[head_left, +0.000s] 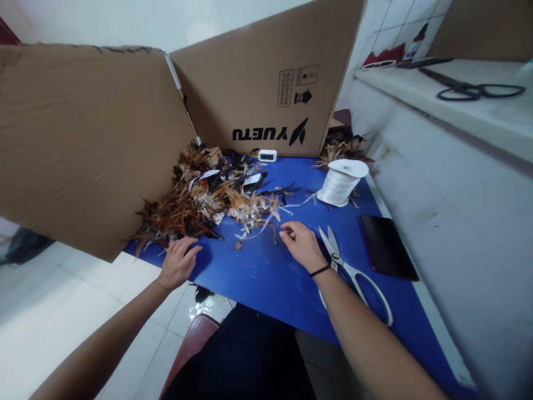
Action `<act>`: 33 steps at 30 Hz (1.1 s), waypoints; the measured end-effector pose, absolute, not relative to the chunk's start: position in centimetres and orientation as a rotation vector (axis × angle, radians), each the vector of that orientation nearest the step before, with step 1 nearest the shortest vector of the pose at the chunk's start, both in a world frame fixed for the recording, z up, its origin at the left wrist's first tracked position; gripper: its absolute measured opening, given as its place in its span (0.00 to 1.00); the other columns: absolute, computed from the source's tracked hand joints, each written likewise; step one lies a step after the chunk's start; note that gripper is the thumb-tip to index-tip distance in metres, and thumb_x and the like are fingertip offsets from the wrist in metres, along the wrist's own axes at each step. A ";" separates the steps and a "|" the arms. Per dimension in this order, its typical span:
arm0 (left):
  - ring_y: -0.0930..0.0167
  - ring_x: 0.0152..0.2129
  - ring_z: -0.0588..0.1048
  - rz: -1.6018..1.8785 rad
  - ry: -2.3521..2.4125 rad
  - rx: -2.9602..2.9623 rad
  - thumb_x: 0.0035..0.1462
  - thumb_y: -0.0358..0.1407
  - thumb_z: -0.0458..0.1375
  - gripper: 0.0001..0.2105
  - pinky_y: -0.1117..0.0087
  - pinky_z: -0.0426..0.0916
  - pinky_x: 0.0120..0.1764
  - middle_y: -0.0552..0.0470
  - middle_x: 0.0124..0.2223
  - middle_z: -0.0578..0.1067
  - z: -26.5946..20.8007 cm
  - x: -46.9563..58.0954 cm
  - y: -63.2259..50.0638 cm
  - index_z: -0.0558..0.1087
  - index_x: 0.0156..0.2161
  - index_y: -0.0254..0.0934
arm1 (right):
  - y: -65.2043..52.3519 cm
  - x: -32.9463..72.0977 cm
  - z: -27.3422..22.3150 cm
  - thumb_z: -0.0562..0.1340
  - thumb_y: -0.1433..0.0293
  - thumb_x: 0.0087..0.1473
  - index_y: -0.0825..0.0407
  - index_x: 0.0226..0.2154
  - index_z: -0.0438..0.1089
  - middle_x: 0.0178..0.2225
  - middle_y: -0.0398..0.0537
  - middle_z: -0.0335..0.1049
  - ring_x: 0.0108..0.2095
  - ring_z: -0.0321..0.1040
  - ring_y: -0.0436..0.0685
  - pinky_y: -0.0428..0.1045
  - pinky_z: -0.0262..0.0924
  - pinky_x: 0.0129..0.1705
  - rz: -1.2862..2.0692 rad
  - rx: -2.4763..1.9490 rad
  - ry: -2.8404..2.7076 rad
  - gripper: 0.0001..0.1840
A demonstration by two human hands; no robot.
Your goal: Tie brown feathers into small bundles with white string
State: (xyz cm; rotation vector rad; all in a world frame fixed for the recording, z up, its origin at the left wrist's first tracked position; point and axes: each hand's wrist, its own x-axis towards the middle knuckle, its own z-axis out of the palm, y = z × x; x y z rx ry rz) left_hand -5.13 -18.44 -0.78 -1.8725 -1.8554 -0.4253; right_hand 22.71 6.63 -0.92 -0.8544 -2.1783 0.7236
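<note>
My left hand [179, 262] hovers at the table's near edge, just in front of a heap of brown, black and cream feathers [183, 214]. Its thumb and fingers are apart, and nothing shows between them. My right hand [305, 244], with a dark band at the wrist, has loosely curled fingers with a gap between them and no visible object. Just left of it, a thin clear ribbon [268, 222] trails from a white spool [342, 182]. Metal scissors [353, 272] lie with blades parted, partly hidden under my right forearm.
A large cardboard panel [250, 94] and another cardboard panel [83, 144] wall the blue table [250, 278] at back and left. A small white digital display [267, 156] stands behind the feathers. A phone [388, 246] lies at right. Dark-handled scissors [470, 89] rest on a ledge.
</note>
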 end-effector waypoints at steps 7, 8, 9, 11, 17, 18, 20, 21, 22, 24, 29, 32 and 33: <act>0.62 0.51 0.65 -0.673 -1.743 -2.000 0.55 0.32 0.54 0.17 0.56 0.59 0.53 0.45 0.50 0.71 3.3 1.1 -9.0 0.68 0.51 0.41 | 6.0 22.8 0.0 0.57 0.74 0.51 0.52 0.33 0.69 0.34 0.48 0.69 0.31 0.67 0.52 0.49 0.62 0.37 0.786 -0.888 -2.230 0.07; 0.62 0.52 0.65 -0.673 -1.719 -2.055 0.55 0.33 0.54 0.17 0.56 0.58 0.53 0.45 0.51 0.70 3.7 1.7 -6.9 0.67 0.52 0.42 | 6.0 22.8 0.1 0.57 0.75 0.51 0.52 0.33 0.69 0.34 0.47 0.69 0.30 0.67 0.52 0.48 0.62 0.37 0.798 -0.896 -2.237 0.07; 0.62 0.53 0.64 -0.672 -1.702 -2.106 0.56 0.34 0.54 0.18 0.56 0.58 0.53 0.45 0.52 0.69 3.8 2.0 -4.8 0.67 0.52 0.42 | 5.9 22.8 0.2 0.56 0.75 0.52 0.52 0.33 0.69 0.33 0.47 0.69 0.30 0.67 0.52 0.48 0.62 0.36 0.806 -0.903 -2.246 0.07; 0.61 0.54 0.62 -0.631 -1.715 -2.191 0.56 0.36 0.54 0.18 0.54 0.59 0.53 0.44 0.54 0.67 3.5 2.0 -1.3 0.66 0.53 0.41 | 5.8 22.8 0.2 0.56 0.75 0.52 0.51 0.33 0.69 0.33 0.46 0.68 0.30 0.67 0.51 0.48 0.62 0.36 0.816 -0.910 -2.261 0.07; 0.62 0.51 0.65 -0.760 -1.812 -2.189 0.57 0.34 0.53 0.13 0.55 0.60 0.53 0.44 0.51 0.69 0.3 -1.4 2.6 0.71 0.47 0.39 | 5.0 22.9 1.9 0.56 0.74 0.55 0.50 0.35 0.69 0.34 0.45 0.68 0.31 0.67 0.51 0.47 0.62 0.37 0.869 -0.932 -2.233 0.07; 0.62 0.51 0.65 -0.772 -1.824 -2.186 0.56 0.33 0.53 0.13 0.54 0.60 0.52 0.44 0.51 0.69 0.1 -1.9 2.6 0.71 0.47 0.39 | 4.9 22.7 2.5 0.56 0.74 0.55 0.50 0.35 0.68 0.35 0.45 0.68 0.31 0.67 0.51 0.47 0.62 0.37 0.862 -0.927 -2.246 0.07; 0.61 0.51 0.65 -0.790 -1.849 -2.163 0.56 0.32 0.53 0.12 0.53 0.60 0.52 0.44 0.50 0.69 -0.1 -2.8 2.2 0.71 0.46 0.39 | 5.0 21.9 3.8 0.55 0.74 0.56 0.50 0.36 0.68 0.36 0.46 0.68 0.36 0.67 0.53 0.49 0.61 0.41 0.774 -0.878 -2.341 0.08; 0.61 0.51 0.65 -0.792 -1.858 -2.151 0.56 0.32 0.53 0.12 0.53 0.60 0.53 0.43 0.50 0.69 0.0 -3.0 2.1 0.71 0.46 0.38 | 5.2 21.2 4.4 0.55 0.74 0.56 0.51 0.37 0.68 0.36 0.47 0.68 0.39 0.66 0.54 0.50 0.61 0.43 0.707 -0.832 -2.407 0.08; 0.61 0.51 0.64 -0.792 -1.865 -2.142 0.56 0.31 0.53 0.12 0.53 0.59 0.53 0.43 0.50 0.69 0.1 -3.2 1.9 0.71 0.46 0.38 | 5.5 20.5 4.8 0.56 0.74 0.56 0.51 0.37 0.68 0.36 0.48 0.68 0.40 0.65 0.55 0.51 0.60 0.44 0.636 -0.788 -2.476 0.08; 0.60 0.51 0.64 -0.777 -1.872 -2.145 0.55 0.30 0.53 0.13 0.52 0.58 0.53 0.43 0.50 0.69 0.2 -3.2 1.8 0.71 0.46 0.37 | 6.3 18.7 5.0 0.56 0.75 0.55 0.52 0.39 0.68 0.38 0.51 0.68 0.41 0.64 0.58 0.54 0.59 0.46 0.474 -0.727 -2.606 0.09; 0.59 0.52 0.63 -0.754 -1.916 -2.135 0.54 0.29 0.52 0.14 0.50 0.57 0.54 0.43 0.49 0.69 0.3 -3.1 1.7 0.71 0.46 0.38 | 8.4 15.2 3.2 0.56 0.75 0.55 0.54 0.35 0.70 0.36 0.55 0.68 0.40 0.62 0.61 0.56 0.58 0.42 0.167 -0.755 -2.800 0.08; 0.59 0.52 0.63 -0.743 -1.954 -2.112 0.54 0.29 0.52 0.14 0.50 0.55 0.54 0.43 0.50 0.69 0.3 -3.2 1.6 0.71 0.46 0.38 | 9.3 14.9 2.6 0.55 0.75 0.56 0.55 0.30 0.70 0.33 0.54 0.68 0.40 0.63 0.60 0.54 0.57 0.43 0.198 -0.764 -2.798 0.08; 0.59 0.52 0.63 -0.742 -1.967 -2.105 0.54 0.29 0.53 0.15 0.50 0.55 0.55 0.43 0.50 0.69 0.4 -3.2 1.6 0.70 0.47 0.38 | 9.5 15.0 2.7 0.56 0.74 0.56 0.54 0.30 0.70 0.33 0.53 0.68 0.39 0.63 0.59 0.53 0.57 0.43 0.246 -0.774 -2.781 0.08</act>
